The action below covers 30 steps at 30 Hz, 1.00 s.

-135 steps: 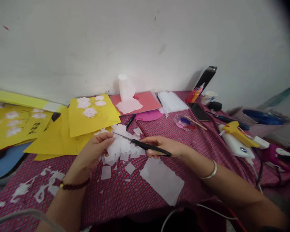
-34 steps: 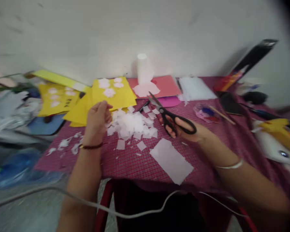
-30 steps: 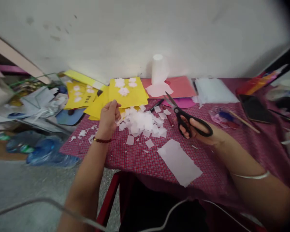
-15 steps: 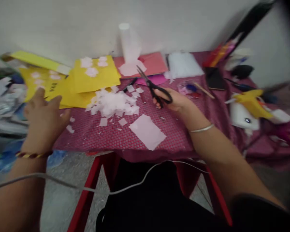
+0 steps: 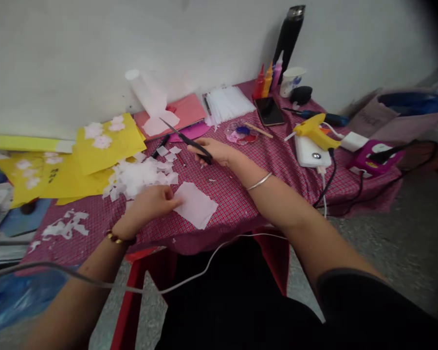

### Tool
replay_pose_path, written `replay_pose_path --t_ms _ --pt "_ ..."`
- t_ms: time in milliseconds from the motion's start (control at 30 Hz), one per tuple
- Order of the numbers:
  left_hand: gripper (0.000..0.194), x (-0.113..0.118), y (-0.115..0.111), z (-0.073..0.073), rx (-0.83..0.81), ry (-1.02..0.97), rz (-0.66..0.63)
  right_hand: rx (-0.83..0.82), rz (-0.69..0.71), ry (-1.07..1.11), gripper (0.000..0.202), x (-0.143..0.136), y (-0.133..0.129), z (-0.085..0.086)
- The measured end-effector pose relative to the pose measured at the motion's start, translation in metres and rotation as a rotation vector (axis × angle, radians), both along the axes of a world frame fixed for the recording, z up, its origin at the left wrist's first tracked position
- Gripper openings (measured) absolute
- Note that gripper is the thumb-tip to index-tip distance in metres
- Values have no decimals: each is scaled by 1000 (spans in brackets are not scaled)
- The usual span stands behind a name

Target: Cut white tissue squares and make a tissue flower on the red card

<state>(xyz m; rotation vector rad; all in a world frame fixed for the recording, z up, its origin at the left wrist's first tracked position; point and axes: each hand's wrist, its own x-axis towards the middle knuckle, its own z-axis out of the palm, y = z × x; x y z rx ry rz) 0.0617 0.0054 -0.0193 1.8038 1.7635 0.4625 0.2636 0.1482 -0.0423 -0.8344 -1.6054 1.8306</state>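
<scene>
My left hand (image 5: pixel 154 201) is closed at the left corner of a pale pink sheet of paper (image 5: pixel 197 206), which lies flat on the cloth near the table's front edge. In my right hand (image 5: pixel 213 153) are black-handled scissors (image 5: pixel 180 135), their blades together and pointing up and left. A heap of small white paper squares (image 5: pixel 138 175) spreads just beyond my left hand. Yellow cards (image 5: pixel 105 155) with pale paper flowers (image 5: pixel 102 141) rest behind the heap, to the left.
At the back are a pink folder (image 5: pixel 190 112), white sticks (image 5: pixel 229 103) and a phone (image 5: pixel 269 112). To the right, a yellow glue gun (image 5: pixel 316 132) lies on a white power bank (image 5: pixel 312 153), beside a purple power strip (image 5: pixel 374 158). A white cable (image 5: pixel 190 279) crosses before me.
My left hand has moved right, from over the yellow cards to the pale sheet's corner, and closed there. My right hand still holds the scissors. The camera view has turned right.
</scene>
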Motion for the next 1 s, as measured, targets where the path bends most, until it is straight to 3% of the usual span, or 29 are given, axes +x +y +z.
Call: replay_pose_path --t_ms 100,167,300,400,500,633,733,833,900,1000 --pt "24 2 4 -4 -112 -78 -67 38 -3 39 31 -3 -2 2" --pt "21 5 2 -4 -127 -240 -26 56 -10 78 31 -5 -3 3" --pt "23 15 -4 -5 75 -791 318 65 -31 98 27 -7 -5 3" --pt "36 28 -11 -13 0 -1022 416 58 -56 76 23 -8 -7 1" --pt "36 39 -18 -20 -130 -824 335 42 -68 65 21 -8 -7 -2" --pt "13 42 -20 -14 -89 -453 127 33 -76 61 23 -8 -6 -3" --pt "12 28 -13 -1 -3 -426 73 29 -65 73 24 -7 -8 -3" --pt "12 -1 6 14 171 -542 286 31 -17 164 35 -9 -12 -2" --pt "8 -22 25 25 306 -733 445 31 27 228 52 -12 -16 -2" --pt "5 -50 55 39 406 -1061 525 63 116 255 69 -17 -25 0"
